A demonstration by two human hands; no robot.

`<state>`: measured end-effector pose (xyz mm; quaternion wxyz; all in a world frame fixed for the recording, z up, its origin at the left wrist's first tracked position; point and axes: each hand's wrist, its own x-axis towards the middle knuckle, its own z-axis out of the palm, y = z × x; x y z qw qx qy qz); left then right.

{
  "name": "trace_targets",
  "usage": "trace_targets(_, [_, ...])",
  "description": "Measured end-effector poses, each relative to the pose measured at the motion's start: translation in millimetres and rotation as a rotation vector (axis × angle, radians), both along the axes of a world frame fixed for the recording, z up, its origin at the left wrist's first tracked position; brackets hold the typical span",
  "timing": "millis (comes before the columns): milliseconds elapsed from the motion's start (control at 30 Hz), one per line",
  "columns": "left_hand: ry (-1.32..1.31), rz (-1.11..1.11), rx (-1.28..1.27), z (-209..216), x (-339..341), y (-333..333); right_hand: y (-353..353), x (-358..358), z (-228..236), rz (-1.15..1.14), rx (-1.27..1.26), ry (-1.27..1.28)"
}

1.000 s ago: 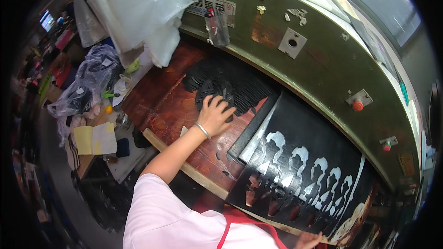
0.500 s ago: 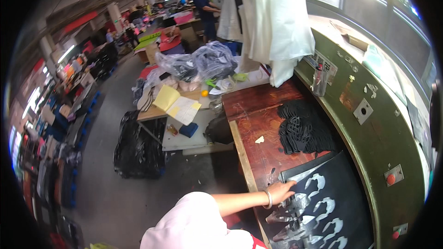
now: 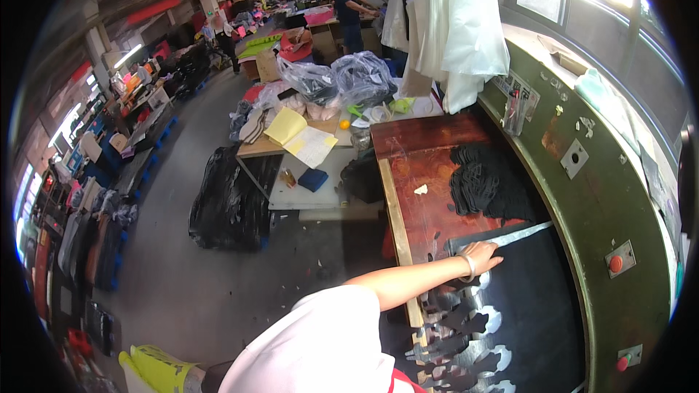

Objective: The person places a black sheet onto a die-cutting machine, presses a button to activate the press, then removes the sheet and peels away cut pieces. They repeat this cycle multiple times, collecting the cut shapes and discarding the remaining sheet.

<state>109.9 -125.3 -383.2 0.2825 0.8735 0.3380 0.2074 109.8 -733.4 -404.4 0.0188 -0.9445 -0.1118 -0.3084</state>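
Observation:
My left hand (image 3: 480,256) lies at the far edge of a black sheet (image 3: 539,284) on the reddish-brown bench. Its fingers point right and look apart, resting on the sheet. A bracelet (image 3: 469,265) circles the wrist. Beside the fingers, a pale strip (image 3: 524,235) shows along the sheet's far edge. Below my forearm, shaped openings (image 3: 489,320) let a pale surface through, and dark jagged remnants (image 3: 444,327) reach the bench's left edge. Beyond the hand lies a pile of black cut pieces (image 3: 484,182). My right hand is not in view.
A green machine beam (image 3: 561,167) with red buttons (image 3: 617,263) curves along the right. White sheets (image 3: 466,22) hang at the back. On the side table are an open notebook (image 3: 300,136) and plastic bags (image 3: 362,76). A black bundle (image 3: 231,196) stands on the floor; people work farther off.
My left hand has moved right and away along the sheet's far edge. The shaped openings have shifted left across the bench, leaving plain black sheet on the right. The view has also turned slightly.

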Motion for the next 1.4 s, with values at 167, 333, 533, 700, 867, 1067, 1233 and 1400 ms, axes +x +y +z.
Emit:
trace_targets(167, [0.186,0.051,0.112,-8,15,-5,-29,7,10,0.036,0.067,0.002])
trace_targets(333, [0.101,-0.153,0.131,-5,-7,13,-47,20,2,0.112,0.212,-0.042])
trace_targets(533, [0.130,-0.071,0.138,-9,1,22,-47,-3,30,0.025,1.417,0.316])
trace_targets(700, [0.128,-0.045,0.355,-22,2,13,23,-24,32,0.703,2.924,0.154])
trace_targets(867, [0.075,-0.083,0.371,-23,-4,14,47,-5,48,0.529,3.078,0.027])
trace_targets(1067, [0.033,-0.161,0.335,-22,-8,14,111,-20,91,0.353,2.137,0.148])
trace_targets(1233, [-0.084,-0.226,0.328,-18,-10,15,213,-24,103,0.545,1.743,0.471])
trace_targets(1400, [-0.055,-0.262,0.229,-18,-13,17,342,43,93,0.517,1.413,0.829])
